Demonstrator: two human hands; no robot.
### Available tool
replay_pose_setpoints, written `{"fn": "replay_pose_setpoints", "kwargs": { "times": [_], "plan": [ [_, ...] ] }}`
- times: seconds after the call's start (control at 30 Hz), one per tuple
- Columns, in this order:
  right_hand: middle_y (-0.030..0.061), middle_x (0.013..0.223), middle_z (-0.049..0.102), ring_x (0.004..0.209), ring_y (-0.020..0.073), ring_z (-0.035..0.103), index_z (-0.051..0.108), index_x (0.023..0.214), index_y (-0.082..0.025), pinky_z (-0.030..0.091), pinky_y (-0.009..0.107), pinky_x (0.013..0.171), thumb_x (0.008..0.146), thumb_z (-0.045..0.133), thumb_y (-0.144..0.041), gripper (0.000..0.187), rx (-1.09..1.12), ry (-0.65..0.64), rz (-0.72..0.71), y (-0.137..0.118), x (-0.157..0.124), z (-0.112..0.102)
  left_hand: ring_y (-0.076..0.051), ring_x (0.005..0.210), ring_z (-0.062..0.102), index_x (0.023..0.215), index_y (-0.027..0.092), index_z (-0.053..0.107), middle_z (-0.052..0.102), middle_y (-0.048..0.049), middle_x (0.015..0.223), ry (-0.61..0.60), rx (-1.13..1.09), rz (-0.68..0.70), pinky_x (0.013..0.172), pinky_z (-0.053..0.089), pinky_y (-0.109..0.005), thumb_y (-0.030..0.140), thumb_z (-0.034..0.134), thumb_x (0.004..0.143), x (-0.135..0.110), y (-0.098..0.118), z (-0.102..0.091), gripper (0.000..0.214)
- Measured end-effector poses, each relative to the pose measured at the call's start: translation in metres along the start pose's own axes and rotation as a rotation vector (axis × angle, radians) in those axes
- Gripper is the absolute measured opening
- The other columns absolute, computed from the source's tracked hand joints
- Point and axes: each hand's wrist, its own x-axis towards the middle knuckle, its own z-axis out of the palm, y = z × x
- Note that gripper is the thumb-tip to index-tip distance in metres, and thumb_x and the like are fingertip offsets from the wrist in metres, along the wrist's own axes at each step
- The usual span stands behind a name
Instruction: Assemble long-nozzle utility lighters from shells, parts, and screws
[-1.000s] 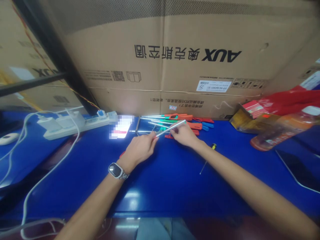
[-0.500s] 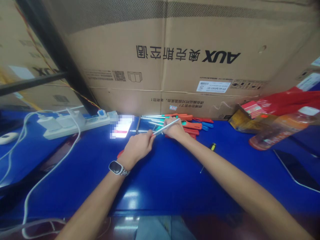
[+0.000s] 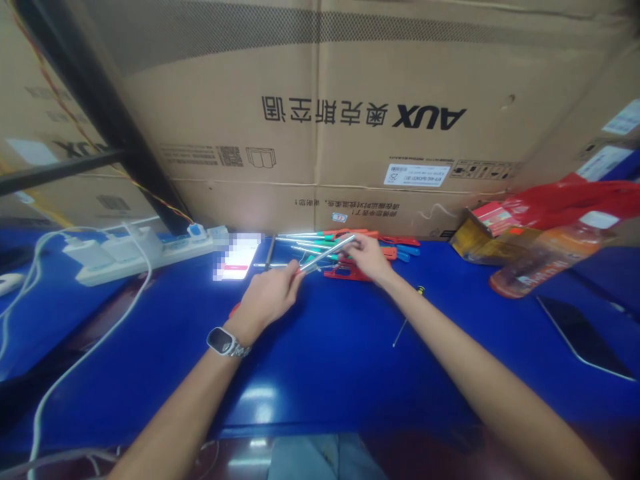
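My left hand [image 3: 267, 299], with a watch on its wrist, is closed round a screwdriver [image 3: 326, 254] whose silver shaft points up and right; a bit of red handle shows below the hand. My right hand [image 3: 367, 257] rests on a row of screwdrivers [image 3: 350, 239] with orange, green and blue handles lying along the back of the blue table [image 3: 320, 360]. Its fingers curl over a red handle [image 3: 345, 272]; the shaft tip sits just beside them.
A lit phone [image 3: 236, 257] lies left of the screwdrivers. A white power strip [image 3: 125, 257] with chargers and cables is at the left. A small thin screwdriver [image 3: 407, 313] lies by my right forearm. Large cardboard boxes [image 3: 350, 113] stand behind. Red packaging, a bottle [image 3: 545, 257] and a dark tablet [image 3: 583, 337] are at the right.
My right hand has moved back along the screwdriver row and now lies over a red handle. My left hand keeps its screwdriver, shaft still angled up-right.
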Motion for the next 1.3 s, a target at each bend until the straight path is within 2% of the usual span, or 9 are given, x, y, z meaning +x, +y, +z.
{"fn": "replay_pose_setpoints", "kwargs": {
  "times": [0.13, 0.27, 0.4, 0.53, 0.63, 0.77, 0.93, 1.07, 1.3],
  "plan": [
    [-0.0029, 0.070, 0.059, 0.058, 0.0098, 0.052, 0.065, 0.090, -0.017, 0.040, 0.022, 0.055, 0.073, 0.072, -0.042, 0.031, 0.548, 0.112, 0.152, -0.004, -0.027, -0.014, -0.025, 0.073, 0.069, 0.096, 0.023, 0.049, 0.071, -0.0057, 0.082, -0.023, -0.004, 0.042, 0.057, 0.038, -0.029, 0.040, 0.026, 0.103, -0.001, 0.002, 0.001, 0.030],
    [-0.0063, 0.060, 0.050, 0.051, 0.0082, 0.043, 0.062, 0.090, -0.019, 0.035, 0.021, 0.050, 0.074, 0.071, -0.030, 0.021, 0.761, 0.121, 0.163, -0.009, -0.040, -0.013, -0.025, 0.072, 0.069, 0.096, 0.022, 0.050, 0.071, -0.0065, 0.081, -0.070, 0.001, 0.072, 0.058, 0.039, -0.030, 0.042, 0.024, 0.103, -0.001, 0.003, 0.003, 0.034],
    [-0.0053, 0.060, 0.051, 0.053, 0.0094, 0.045, 0.056, 0.081, -0.021, 0.037, 0.023, 0.051, 0.077, 0.072, -0.035, 0.021, 0.667, 0.171, 0.087, -0.008, -0.040, -0.009, -0.026, 0.071, 0.068, 0.097, 0.021, 0.052, 0.070, -0.0070, 0.081, -0.089, -0.005, 0.091, 0.059, 0.039, -0.031, 0.043, 0.022, 0.103, 0.000, 0.003, 0.006, 0.037],
    [-0.0042, 0.067, 0.057, 0.058, 0.0099, 0.051, 0.058, 0.084, -0.021, 0.041, 0.024, 0.056, 0.075, 0.074, -0.050, 0.034, 0.405, 0.195, -0.054, -0.004, -0.042, -0.007, -0.026, 0.072, 0.067, 0.098, 0.021, 0.052, 0.070, -0.0072, 0.081, -0.094, -0.008, 0.088, 0.058, 0.038, -0.030, 0.044, 0.023, 0.102, 0.000, 0.002, 0.007, 0.038],
    [-0.0034, 0.071, 0.061, 0.060, 0.0099, 0.054, 0.057, 0.087, -0.021, 0.045, 0.024, 0.059, 0.074, 0.074, -0.054, 0.039, 0.334, 0.181, -0.123, -0.003, -0.044, -0.005, -0.027, 0.071, 0.067, 0.098, 0.021, 0.053, 0.069, -0.0072, 0.080, -0.098, -0.001, 0.084, 0.058, 0.038, -0.031, 0.043, 0.023, 0.102, 0.001, 0.002, 0.007, 0.037],
    [-0.0027, 0.071, 0.063, 0.060, 0.0104, 0.056, 0.058, 0.088, -0.021, 0.045, 0.024, 0.058, 0.074, 0.076, -0.051, 0.038, 0.361, 0.157, -0.079, -0.002, -0.045, -0.007, -0.027, 0.070, 0.067, 0.097, 0.021, 0.052, 0.069, -0.0066, 0.079, -0.084, -0.004, 0.099, 0.057, 0.037, -0.031, 0.043, 0.024, 0.103, 0.000, 0.001, 0.007, 0.037],
    [-0.0004, 0.081, 0.066, 0.068, 0.0106, 0.057, 0.061, 0.085, -0.020, 0.048, 0.025, 0.064, 0.072, 0.080, -0.045, 0.034, 0.306, 0.156, -0.131, -0.003, -0.046, -0.009, -0.026, 0.070, 0.067, 0.098, 0.020, 0.053, 0.068, -0.0063, 0.078, -0.074, -0.012, 0.113, 0.058, 0.038, -0.031, 0.044, 0.024, 0.103, 0.000, 0.000, 0.007, 0.037],
    [-0.0023, 0.078, 0.063, 0.064, 0.0091, 0.054, 0.060, 0.083, -0.021, 0.046, 0.023, 0.060, 0.068, 0.083, -0.042, 0.035, 0.434, 0.142, -0.081, -0.002, -0.046, -0.006, -0.026, 0.070, 0.067, 0.101, 0.020, 0.055, 0.069, -0.0071, 0.078, -0.066, -0.014, 0.116, 0.058, 0.039, -0.031, 0.044, 0.024, 0.103, -0.001, 0.000, 0.008, 0.040],
    [-0.0029, 0.072, 0.061, 0.061, 0.0097, 0.053, 0.064, 0.085, -0.020, 0.046, 0.024, 0.059, 0.066, 0.084, -0.042, 0.035, 0.474, 0.098, -0.017, -0.003, -0.047, -0.006, -0.027, 0.078, 0.069, 0.133, 0.024, 0.049, 0.073, -0.0079, 0.092, -0.015, -0.015, 0.139, 0.061, 0.042, -0.031, 0.044, 0.025, 0.104, -0.001, -0.002, 0.010, 0.043]
  ]
}}
